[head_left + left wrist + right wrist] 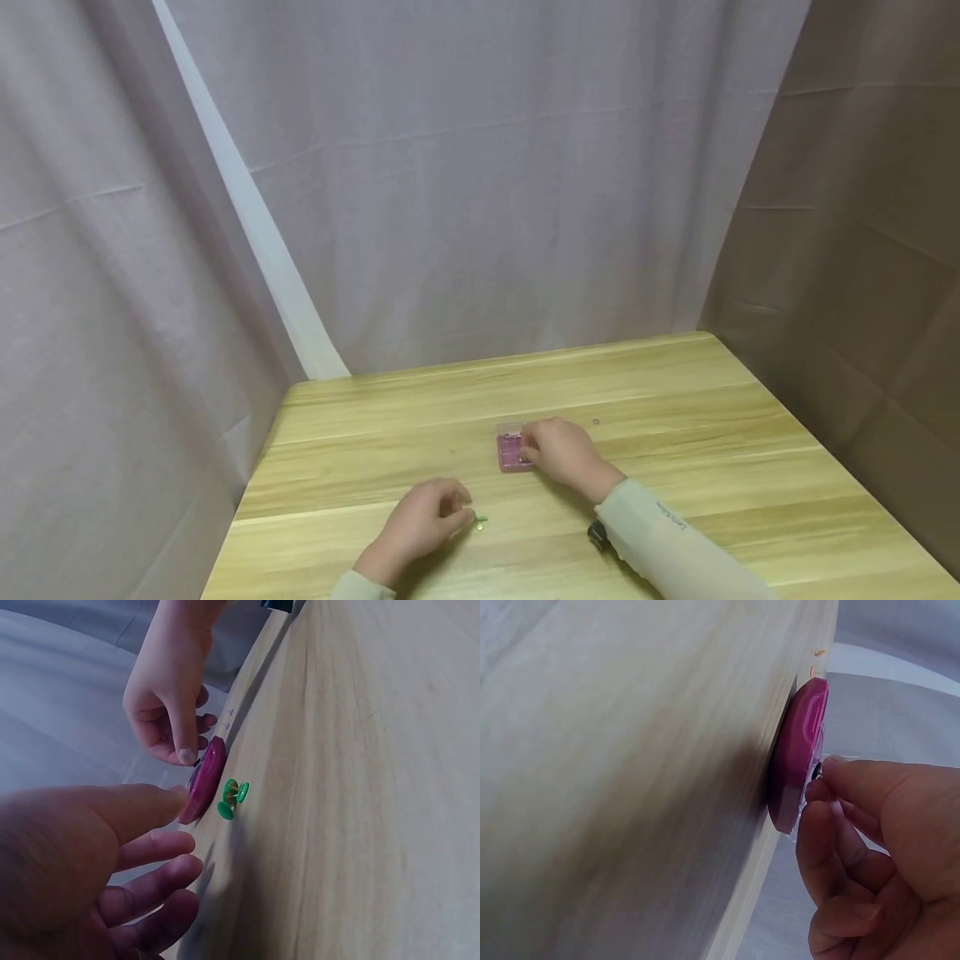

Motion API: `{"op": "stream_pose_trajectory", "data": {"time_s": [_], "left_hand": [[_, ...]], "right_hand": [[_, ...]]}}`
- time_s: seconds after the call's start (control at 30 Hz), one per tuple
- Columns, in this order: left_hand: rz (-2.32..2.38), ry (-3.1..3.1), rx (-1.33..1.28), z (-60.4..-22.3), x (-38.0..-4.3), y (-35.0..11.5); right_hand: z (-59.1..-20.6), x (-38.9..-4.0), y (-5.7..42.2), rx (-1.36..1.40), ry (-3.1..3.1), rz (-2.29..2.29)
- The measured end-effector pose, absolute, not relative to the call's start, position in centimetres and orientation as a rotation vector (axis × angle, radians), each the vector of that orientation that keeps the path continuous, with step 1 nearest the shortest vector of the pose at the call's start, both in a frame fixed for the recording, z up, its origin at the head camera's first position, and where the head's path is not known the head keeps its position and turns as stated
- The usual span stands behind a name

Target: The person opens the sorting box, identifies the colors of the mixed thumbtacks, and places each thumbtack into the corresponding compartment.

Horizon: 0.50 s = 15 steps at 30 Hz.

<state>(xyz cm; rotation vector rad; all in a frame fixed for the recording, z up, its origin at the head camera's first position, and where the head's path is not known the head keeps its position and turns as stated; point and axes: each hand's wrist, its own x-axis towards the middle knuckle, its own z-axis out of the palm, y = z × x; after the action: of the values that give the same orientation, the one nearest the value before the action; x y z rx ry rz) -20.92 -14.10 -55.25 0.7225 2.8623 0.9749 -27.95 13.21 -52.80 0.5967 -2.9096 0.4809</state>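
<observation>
A pink compartment box (510,451) with a clear lid (512,428) lies open on the wooden table. Over its right side, my right hand (558,450) pinches a small black thumbtack (816,772) between thumb and fingertips, close above the compartments. My fingers partly hide the tack and the box's interior. Nearer the front, my left hand (426,521) is held low over the table, fingers loosely bent and holding nothing. Just beyond its fingertips lie several green thumbtacks (234,792), grouped together on the wood.
A small purple tack (596,422) lies right of the box. Small orange tacks (819,652) show beyond the box in the right wrist view. Grey curtains (480,183) hang behind the table (337,433) and on its left, with a brown one (862,250) on the right.
</observation>
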Motion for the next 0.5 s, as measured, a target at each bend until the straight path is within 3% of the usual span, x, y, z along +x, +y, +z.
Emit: {"op": "stream_pose_trajectory", "data": {"time_s": [0.5], "left_hand": [[0.975,2.861,0.743,-54.91,-20.71,-13.82]], "right_hand": [[-53.16,-27.89,14.17,0.572,-2.901,0.511]]}}
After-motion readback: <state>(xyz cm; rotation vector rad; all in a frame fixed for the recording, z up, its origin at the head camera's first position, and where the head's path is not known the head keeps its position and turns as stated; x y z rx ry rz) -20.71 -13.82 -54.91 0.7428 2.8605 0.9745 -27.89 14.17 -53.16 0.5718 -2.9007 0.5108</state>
